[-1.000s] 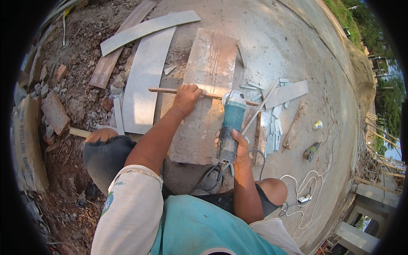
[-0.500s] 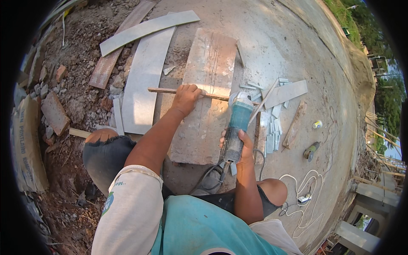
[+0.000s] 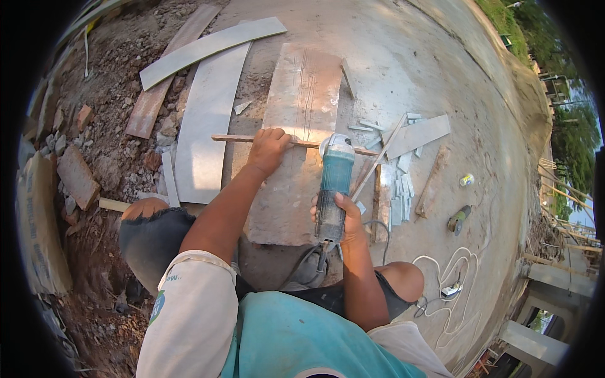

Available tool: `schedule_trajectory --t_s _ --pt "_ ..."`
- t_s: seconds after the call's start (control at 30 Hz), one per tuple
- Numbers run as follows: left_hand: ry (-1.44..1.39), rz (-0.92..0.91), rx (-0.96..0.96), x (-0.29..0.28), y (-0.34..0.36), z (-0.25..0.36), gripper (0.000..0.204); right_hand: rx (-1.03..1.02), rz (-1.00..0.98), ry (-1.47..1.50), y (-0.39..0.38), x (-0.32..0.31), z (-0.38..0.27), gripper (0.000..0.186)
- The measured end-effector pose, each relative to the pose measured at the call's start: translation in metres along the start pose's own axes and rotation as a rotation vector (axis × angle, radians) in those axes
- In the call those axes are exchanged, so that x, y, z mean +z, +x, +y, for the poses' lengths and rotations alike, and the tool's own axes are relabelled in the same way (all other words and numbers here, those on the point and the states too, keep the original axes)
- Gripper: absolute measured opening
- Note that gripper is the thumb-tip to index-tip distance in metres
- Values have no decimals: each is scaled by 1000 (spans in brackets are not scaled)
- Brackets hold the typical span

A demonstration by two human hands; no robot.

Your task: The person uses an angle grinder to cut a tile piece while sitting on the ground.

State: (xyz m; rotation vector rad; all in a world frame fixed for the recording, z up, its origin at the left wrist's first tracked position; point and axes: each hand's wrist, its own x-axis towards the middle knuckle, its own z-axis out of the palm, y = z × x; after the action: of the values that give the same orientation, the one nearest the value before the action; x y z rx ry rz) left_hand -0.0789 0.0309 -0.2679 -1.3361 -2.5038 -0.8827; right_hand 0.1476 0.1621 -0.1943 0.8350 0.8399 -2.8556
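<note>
My left hand point(image 3: 270, 151) is closed over a thin brown strip point(image 3: 236, 138), pressing it onto a long, worn slab point(image 3: 277, 208). The strip lies crosswise, with both ends past the slab's sides. In my right hand point(image 3: 343, 217) is a teal and black angle grinder point(image 3: 336, 173), gripped round its dark rear body. Its head and pale guard meet the strip to the right of my left hand. The guard hides most of the disc, so I cannot tell whether it touches the strip. A power cord runs down from the grinder's rear.
Long grey boards point(image 3: 211, 120) lie at the left beside rubble point(image 3: 107, 107). Right of the slab are several narrow cut pieces point(image 3: 400, 198), a grey offcut point(image 3: 421, 136) and a brick-like bar point(image 3: 433, 183). A second grinder point(image 3: 459, 218) and a white cord point(image 3: 463, 261) lie farther right.
My right hand has brought the grinder a little left along the strip, closer to my left hand. My left hand keeps its hold; the whole view has shifted slightly.
</note>
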Motion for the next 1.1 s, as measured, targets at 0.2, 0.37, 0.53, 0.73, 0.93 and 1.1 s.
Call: schedule_trajectory --t_s 0.2,0.37,0.53,0.73,0.93,1.1 --pt "2 -7 -1 0 1 0 12 -21 -8 4 -1 -5 -1 48" --pt "16 -3 2 1 0 -1 13 -48 -1 1 -4 -9 -3 50" --pt "16 -5 16 1 0 -2 15 -57 32 22 -8 -13 -6 51" --pt "27 -12 21 1 0 -3 17 -59 40 61 -11 -17 -11 52" --pt "28 10 32 1 1 -2 13 -153 134 35 -16 -12 -15 48" --pt "17 5 42 0 1 -2 12 -188 101 41 -17 -22 -23 48"
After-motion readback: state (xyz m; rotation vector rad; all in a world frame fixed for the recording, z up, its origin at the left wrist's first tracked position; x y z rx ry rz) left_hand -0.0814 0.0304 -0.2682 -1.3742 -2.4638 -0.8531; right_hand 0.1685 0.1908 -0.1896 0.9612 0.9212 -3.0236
